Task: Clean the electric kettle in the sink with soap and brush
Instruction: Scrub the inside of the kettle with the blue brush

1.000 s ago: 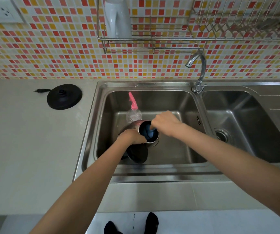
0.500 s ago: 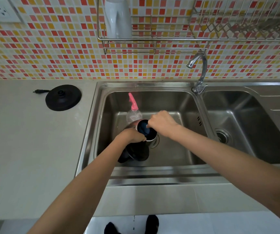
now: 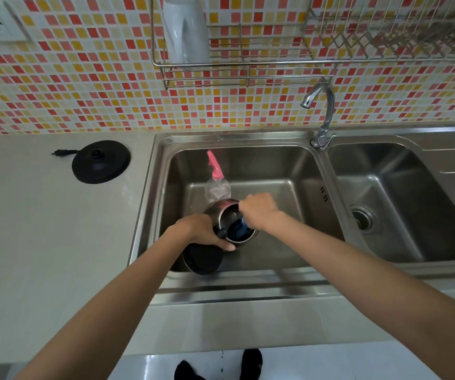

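A steel electric kettle (image 3: 222,212) with a black handle and open black lid (image 3: 203,260) stands tilted in the left sink basin (image 3: 289,165). My left hand (image 3: 200,231) grips the kettle at its handle. My right hand (image 3: 258,211) is curled round a blue brush (image 3: 241,229) whose head reaches down inside the kettle's mouth. A clear soap bottle with a pink spray top (image 3: 215,178) stands just behind the kettle.
The black kettle base (image 3: 101,161) with its plug lies on the grey counter at the left. A tap (image 3: 321,116) stands between the two basins; the right basin (image 3: 402,204) has a drain. A wire rack (image 3: 248,64) with a white jug hangs on the tiled wall.
My right hand has shifted slightly up and right at the kettle's mouth, moving the brush inside. The kettle tilted a little while my left hand kept its grip.
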